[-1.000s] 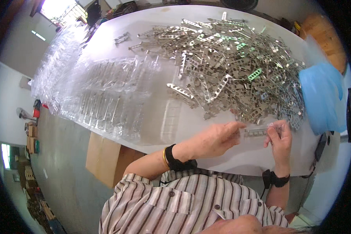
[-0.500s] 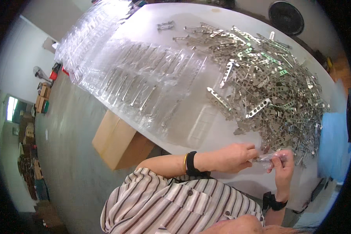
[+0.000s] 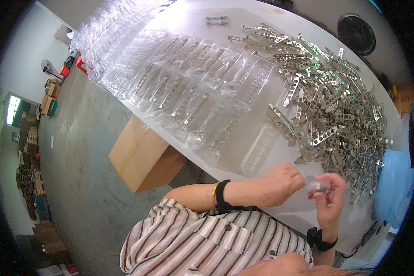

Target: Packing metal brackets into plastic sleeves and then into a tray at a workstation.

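"So, what does the right grip [image 3: 329,195] have?"

"It is closed around a small clear plastic packet [image 3: 318,186], pinched between thumb and fingers. The packet is crumpled and blurred, so its contents don't show."

"And the left grip [image 3: 280,186]?"

"Its fingers are curled, right at the packet's near end. I can't tell whether they pinch it or only meet it."

"What lies closest to them?"

"Both are over the front edge of the white worktop [image 3: 244,14]. Just ahead of the left grip is a clear ridged plastic piece [image 3: 260,149], lying flat. Ahead of the right grip spreads a big loose heap of perforated metal strips [image 3: 340,115]. To the right of that grip stands a blue plastic bag [image 3: 393,184]."

"Further off?"

"Ahead and to the left of the left grip, clear sleeves [image 3: 188,83] lie in two rows, many with a metal strip inside. Left of that grip, beside the worktop and below it, is a cardboard box [image 3: 133,152]. Past the sleeves is a pile of clear packaging [image 3: 115,41], and beyond the heap, a round black object [image 3: 356,34]."
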Tool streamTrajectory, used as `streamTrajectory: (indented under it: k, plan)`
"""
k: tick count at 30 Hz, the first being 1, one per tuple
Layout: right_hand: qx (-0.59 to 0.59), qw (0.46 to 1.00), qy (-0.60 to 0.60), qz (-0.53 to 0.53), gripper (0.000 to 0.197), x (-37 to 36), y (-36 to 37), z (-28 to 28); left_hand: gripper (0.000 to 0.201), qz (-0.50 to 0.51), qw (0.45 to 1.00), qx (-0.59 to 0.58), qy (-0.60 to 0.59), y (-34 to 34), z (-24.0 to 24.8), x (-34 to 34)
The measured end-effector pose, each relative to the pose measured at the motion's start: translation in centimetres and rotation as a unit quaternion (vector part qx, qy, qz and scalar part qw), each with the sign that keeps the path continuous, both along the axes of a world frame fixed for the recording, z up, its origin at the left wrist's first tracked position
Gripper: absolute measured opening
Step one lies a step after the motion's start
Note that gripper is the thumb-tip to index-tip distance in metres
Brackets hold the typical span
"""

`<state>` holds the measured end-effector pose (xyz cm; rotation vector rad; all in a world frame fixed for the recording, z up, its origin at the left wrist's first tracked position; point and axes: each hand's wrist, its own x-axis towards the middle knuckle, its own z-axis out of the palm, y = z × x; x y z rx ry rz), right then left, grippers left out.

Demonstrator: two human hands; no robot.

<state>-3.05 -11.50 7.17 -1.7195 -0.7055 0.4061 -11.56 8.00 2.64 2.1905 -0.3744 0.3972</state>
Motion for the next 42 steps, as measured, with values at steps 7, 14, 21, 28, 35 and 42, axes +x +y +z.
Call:
streamTrajectory:
  k: [7,14,21,28,35,42]
  plan:
    - [-0.172,0.981,0.078,-0.033,0.016,3.0,-1.8,-0.8,0.015,0.357,0.93,0.065,-0.061,9.6,5.6,-6.3]
    - [-0.38,0.918,0.045,0.107,0.013,3.4,0.1,-0.9,0.009,0.457,0.885,0.086,-0.002,12.8,4.5,-7.4]
    - [-0.341,0.926,0.158,0.046,0.018,4.0,-0.1,-2.9,0.006,0.41,0.894,0.172,0.047,12.5,3.2,-6.0]
    - [-0.353,0.923,0.139,0.063,0.018,4.2,0.3,-2.6,0.009,0.411,0.898,0.157,0.016,12.0,3.0,-4.9]
    - [-0.362,0.922,0.121,0.066,0.02,4.1,0.7,-2.1,0.01,0.417,0.875,0.234,0.077,11.7,2.1,-5.2]
    - [-0.362,0.924,0.106,0.066,0.02,4.3,0.5,-2.5,0.02,0.407,0.871,0.25,0.116,11.2,2.3,-4.7]
